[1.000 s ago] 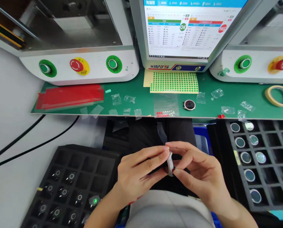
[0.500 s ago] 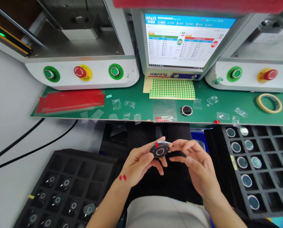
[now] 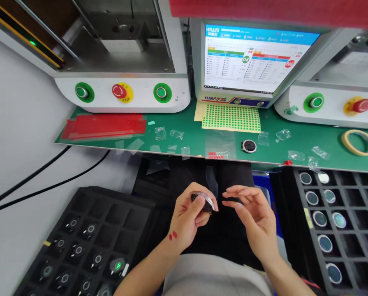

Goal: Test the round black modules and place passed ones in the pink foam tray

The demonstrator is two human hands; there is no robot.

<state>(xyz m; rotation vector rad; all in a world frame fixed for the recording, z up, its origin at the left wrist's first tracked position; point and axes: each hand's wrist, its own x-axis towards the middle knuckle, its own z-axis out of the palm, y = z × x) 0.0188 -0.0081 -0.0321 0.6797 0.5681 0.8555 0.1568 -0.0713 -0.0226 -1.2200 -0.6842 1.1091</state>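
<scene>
A round watch case (image 3: 207,204) with a silver rim is gripped in my left hand (image 3: 186,218), thumb across its dark face and fingers curled underneath. The case is tilted, and much of it is covered by the hand. Two small red stickers (image 3: 172,235) lie on my left wrist. My right hand (image 3: 254,218) is a short way to the right of the watch case, apart from it, fingers spread and nothing visible between them. On the green bench edge beyond lies another watch case (image 3: 248,146), beside a clear sheet with small red stickers (image 3: 216,155).
A black tray (image 3: 116,234) with several watch backs stands lower left; another tray (image 3: 350,242) with round watch cases is at right. The bench holds red strips (image 3: 105,126), a green-dot sticker sheet (image 3: 231,118), film scraps and a tape roll (image 3: 359,142). Behind stand a monitor (image 3: 258,61) and machines.
My left hand has turned the watch case, so its ringed back and red sticker no longer show. My right hand has come away from its edge. The view has shifted slightly.
</scene>
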